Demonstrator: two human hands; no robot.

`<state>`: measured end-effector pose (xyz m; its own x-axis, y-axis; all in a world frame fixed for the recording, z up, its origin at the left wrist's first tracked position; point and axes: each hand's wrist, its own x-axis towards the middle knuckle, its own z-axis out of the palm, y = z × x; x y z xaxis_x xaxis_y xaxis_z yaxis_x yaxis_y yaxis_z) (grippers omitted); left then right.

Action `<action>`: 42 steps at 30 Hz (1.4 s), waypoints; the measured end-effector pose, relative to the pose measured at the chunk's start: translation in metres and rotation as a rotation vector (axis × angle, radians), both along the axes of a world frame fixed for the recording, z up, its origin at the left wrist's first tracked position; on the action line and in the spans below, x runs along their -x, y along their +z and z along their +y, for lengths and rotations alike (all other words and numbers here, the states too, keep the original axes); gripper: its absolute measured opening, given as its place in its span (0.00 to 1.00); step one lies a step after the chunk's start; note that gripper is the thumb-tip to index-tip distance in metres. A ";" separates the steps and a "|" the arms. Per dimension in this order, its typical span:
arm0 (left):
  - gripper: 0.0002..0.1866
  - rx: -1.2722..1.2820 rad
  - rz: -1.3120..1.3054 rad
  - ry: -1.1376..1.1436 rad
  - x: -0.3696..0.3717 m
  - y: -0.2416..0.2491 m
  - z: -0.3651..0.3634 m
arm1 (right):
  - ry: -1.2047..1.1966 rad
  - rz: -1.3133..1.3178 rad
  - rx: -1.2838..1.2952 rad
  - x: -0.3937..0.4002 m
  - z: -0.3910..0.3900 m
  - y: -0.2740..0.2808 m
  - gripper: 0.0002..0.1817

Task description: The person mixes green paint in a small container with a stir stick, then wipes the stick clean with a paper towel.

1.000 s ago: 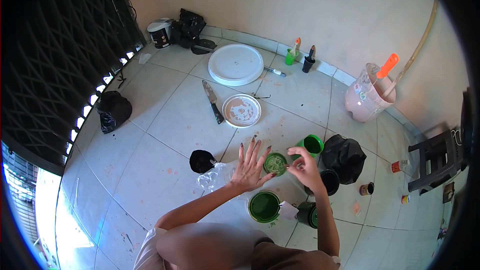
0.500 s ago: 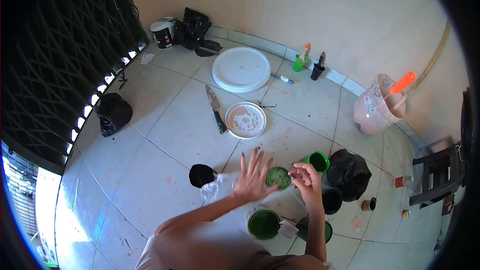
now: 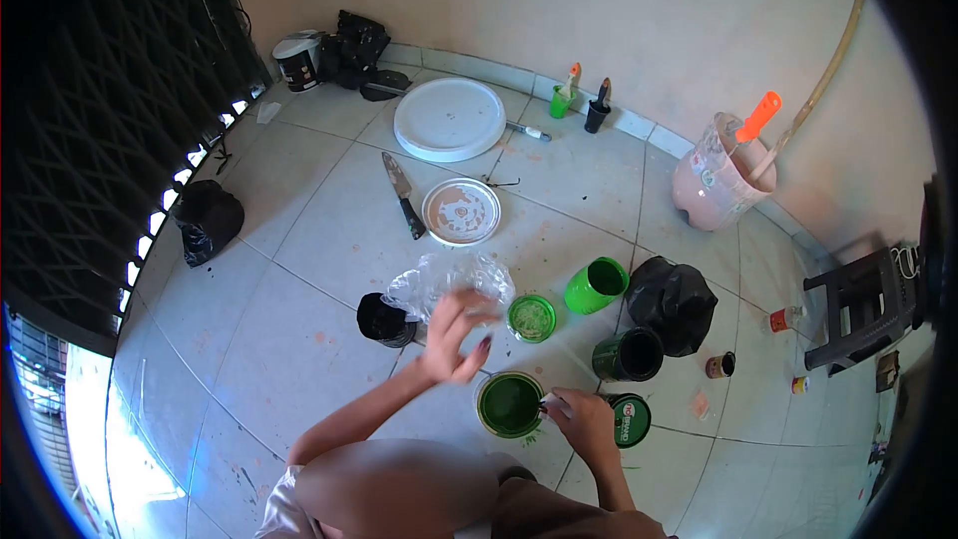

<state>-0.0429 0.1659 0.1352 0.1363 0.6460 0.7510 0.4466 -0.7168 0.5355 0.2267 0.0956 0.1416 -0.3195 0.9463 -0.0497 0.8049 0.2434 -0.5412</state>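
Note:
My left hand is raised over the floor beside the clear plastic bag. Its fingers are bent and apart from the thumb, with nothing between them. My right hand is at the right rim of a can of dark green paint, pinching a small whitish flat piece; most of it is hidden by the fingers. A green lid or shallow dish with pale residue lies behind the can. Next to my right hand is a dark green labelled container. A dark container lies tilted behind it.
A bright green cup and a black bag are at the right, a black pot at the left. Further off lie a knife, a white lid and a larger lid. A pink bucket stands by the wall.
My right hand has come down from beside the green dish to the can's rim and taken hold of the whitish piece. My left hand has drawn back from the dish, its fingers bending.

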 end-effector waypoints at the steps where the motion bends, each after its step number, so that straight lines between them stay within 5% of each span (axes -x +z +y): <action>1: 0.23 0.074 -0.052 -0.049 0.002 -0.011 -0.027 | 0.007 -0.015 -0.003 0.001 0.000 -0.002 0.13; 5: 0.38 0.399 -0.088 -0.112 0.005 -0.094 -0.100 | 0.035 -0.002 -0.063 -0.007 -0.003 -0.015 0.09; 10: 0.70 0.838 0.148 -0.148 -0.013 -0.121 -0.117 | 0.092 -0.028 -0.119 -0.008 -0.014 -0.014 0.08; 16: 0.66 0.969 -0.153 -0.232 -0.044 -0.116 -0.103 | 0.194 -0.022 -0.185 0.007 -0.025 -0.009 0.08; 19: 0.61 0.941 -0.045 -0.115 -0.047 -0.108 -0.105 | 0.275 -0.059 -0.161 0.007 -0.020 -0.011 0.07; 25: 0.55 0.493 0.209 -0.012 -0.034 -0.086 -0.102 | 0.397 -0.022 -0.310 0.015 -0.010 0.005 0.03; 30: 0.54 0.513 0.279 0.013 -0.018 -0.082 -0.106 | 0.345 -0.114 -0.471 0.009 -0.001 -0.001 0.06; 42: 0.54 0.500 0.371 -0.012 -0.007 -0.072 -0.100 | 0.278 0.209 -0.277 0.004 -0.038 -0.040 0.06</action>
<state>-0.0359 0.0657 0.0633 0.3400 0.9041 0.2587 0.6608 -0.4254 0.6184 0.2224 0.0578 0.1017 -0.5399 0.7917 0.2859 0.5690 0.5935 -0.5692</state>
